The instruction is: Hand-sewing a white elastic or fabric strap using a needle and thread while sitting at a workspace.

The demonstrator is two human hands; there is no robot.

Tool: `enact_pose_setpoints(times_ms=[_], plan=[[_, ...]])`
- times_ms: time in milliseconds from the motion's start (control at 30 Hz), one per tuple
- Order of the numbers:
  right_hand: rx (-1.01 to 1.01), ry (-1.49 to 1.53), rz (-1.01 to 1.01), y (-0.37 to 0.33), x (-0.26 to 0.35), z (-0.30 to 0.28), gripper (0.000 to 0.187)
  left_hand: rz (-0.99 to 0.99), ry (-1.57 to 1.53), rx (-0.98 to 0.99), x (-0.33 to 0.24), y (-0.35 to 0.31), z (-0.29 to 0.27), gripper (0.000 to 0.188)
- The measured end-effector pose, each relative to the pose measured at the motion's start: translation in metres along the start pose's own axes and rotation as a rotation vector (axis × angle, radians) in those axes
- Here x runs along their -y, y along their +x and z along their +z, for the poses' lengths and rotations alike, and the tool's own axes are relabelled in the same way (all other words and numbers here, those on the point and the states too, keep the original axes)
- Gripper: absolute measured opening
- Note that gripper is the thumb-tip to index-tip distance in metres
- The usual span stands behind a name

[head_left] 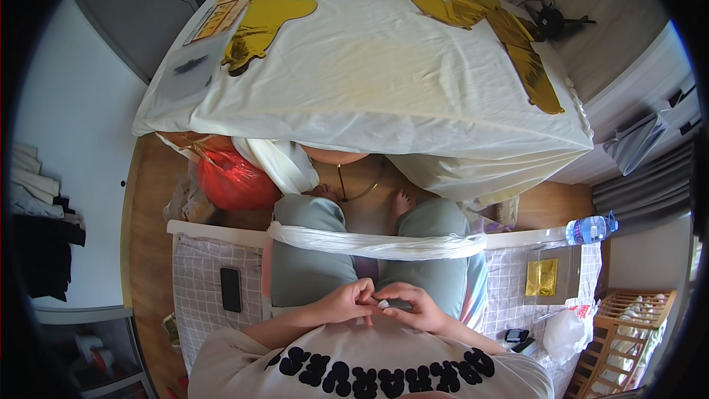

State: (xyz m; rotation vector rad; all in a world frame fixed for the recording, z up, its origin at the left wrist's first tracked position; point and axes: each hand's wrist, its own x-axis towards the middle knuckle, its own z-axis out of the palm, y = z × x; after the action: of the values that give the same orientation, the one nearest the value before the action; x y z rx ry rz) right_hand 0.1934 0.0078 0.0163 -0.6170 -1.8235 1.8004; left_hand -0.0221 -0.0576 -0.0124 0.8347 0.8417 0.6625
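Close to my shirt front, above my lap, my left hand (348,303) and my right hand (412,307) meet with fingertips nearly touching. Between them shows a small white piece (382,304), too small to name, pinched in my right fingers. My left fingers are closed together, and what they grip, if anything, is hidden. Across both thighs, just beyond my hands, stretches a long white gathered strip (377,244) that looks like thin plastic or cloth. It lies apart from my hands.
Ahead, a table under a white cloth (354,66) carries gold foil balloons (273,15) and a clear packet (193,66). A red bag (233,181) rests below. Beside me are a phone (231,290), a water bottle (591,229), gold foil (541,277) and a white plastic bag (567,334).
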Motion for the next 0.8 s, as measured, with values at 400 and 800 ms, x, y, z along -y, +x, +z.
enact_pose_setpoints(times_ms=[400,800], plan=[[0.001,-0.100,0.178,-0.006,-0.001,-0.013,0.016,-0.025,0.017,-0.107,0.013,0.006,-0.007,0.030],[-0.302,-0.395,0.046,0.008,0.010,-0.142,0.013,0.117,0.151,-0.169,0.019,0.013,-0.008,0.045]])
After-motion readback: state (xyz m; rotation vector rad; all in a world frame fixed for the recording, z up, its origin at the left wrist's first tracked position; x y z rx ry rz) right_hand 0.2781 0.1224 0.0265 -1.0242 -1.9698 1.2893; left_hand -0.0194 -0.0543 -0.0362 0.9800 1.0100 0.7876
